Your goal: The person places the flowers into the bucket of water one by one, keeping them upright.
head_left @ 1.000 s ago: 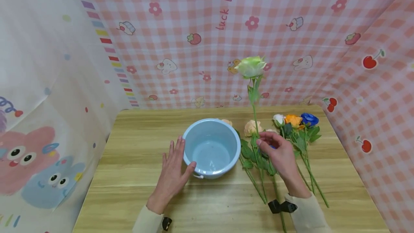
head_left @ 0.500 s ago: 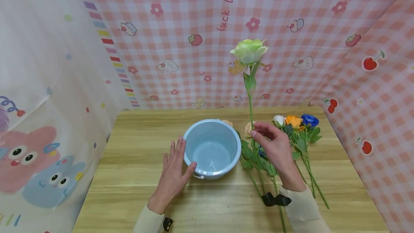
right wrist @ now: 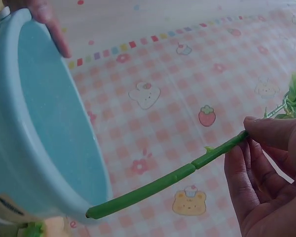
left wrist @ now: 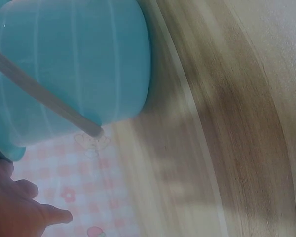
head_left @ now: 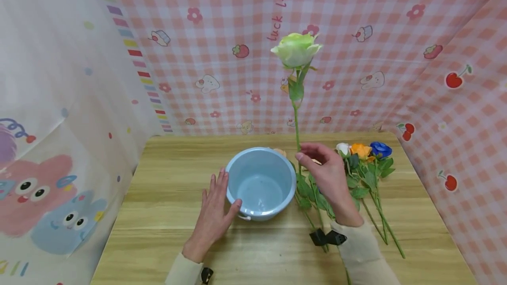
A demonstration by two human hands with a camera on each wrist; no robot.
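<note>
A light blue bucket [head_left: 261, 164] stands upright on the table, its handle [left wrist: 44, 96] hanging down the side. My left hand [head_left: 215, 210] rests on the left of its rim with the fingers extended. My right hand [head_left: 326, 173] pinches the stem [right wrist: 153, 186] of a pale green rose [head_left: 296, 50] between thumb and fingers. The rose stands upright, bloom high above the hand. In the right wrist view the cut lower end of the stem overlaps the bucket's rim; whether they touch I cannot tell. In the head view the hand hides part of the flowers beneath.
White [head_left: 343, 149], orange [head_left: 360, 150] and blue [head_left: 381, 149] roses lie on the wooden table [head_left: 170, 175] at the right. Leafy stems [head_left: 305, 192] lie beside the bucket, and a peach bloom [head_left: 280, 152] peeks out behind it. Checked cloth [head_left: 222, 12] hangs at the back.
My right hand has moved left and away from me, raising the pale green rose and bringing it closer to the bucket. My left hand stays at the rim.
</note>
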